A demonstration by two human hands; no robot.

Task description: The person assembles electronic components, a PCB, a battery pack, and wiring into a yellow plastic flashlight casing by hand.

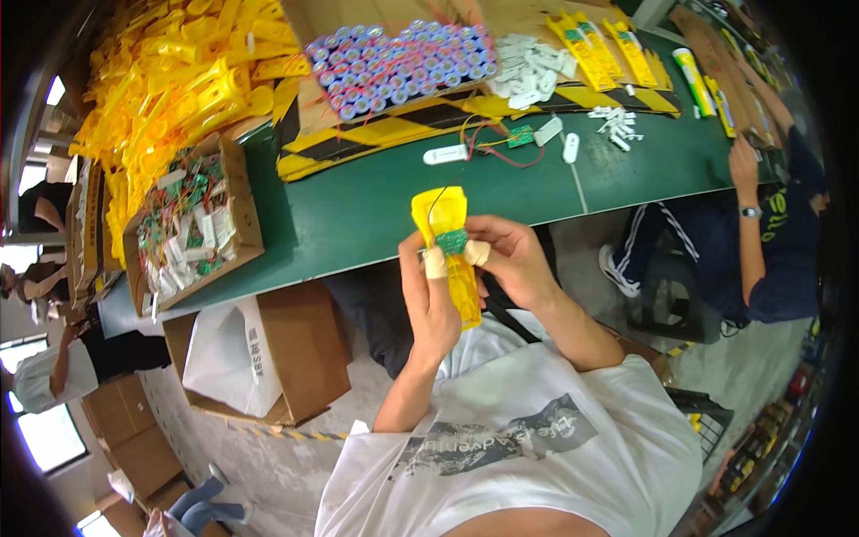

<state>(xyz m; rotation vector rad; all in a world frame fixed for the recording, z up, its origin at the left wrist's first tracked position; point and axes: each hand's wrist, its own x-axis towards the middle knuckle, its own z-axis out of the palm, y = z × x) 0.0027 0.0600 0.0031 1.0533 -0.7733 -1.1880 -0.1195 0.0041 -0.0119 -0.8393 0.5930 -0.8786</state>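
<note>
My left hand [428,300] and my right hand [514,264] hold a yellow plastic housing [440,210] between them, above my lap at the table's near edge. A small green circuit board [453,242] lies across the housing's middle, with both thumbs, in pale finger covers, pressed at its sides. One dark thin wire runs over the housing's wide upper end. Beyond my hands on the table lie a white oval cover [445,155], another green circuit board [520,136] with red, yellow and black wires, a white rectangular part [548,132] and a small white oval piece [571,149].
Yellow housings [192,72] are heaped at the far left, above a cardboard box [242,192] of wired boards. Cylindrical cells [403,67], white covers [532,70] and small white parts [615,125] sit farther back. A co-worker's hand [743,166] is at the right.
</note>
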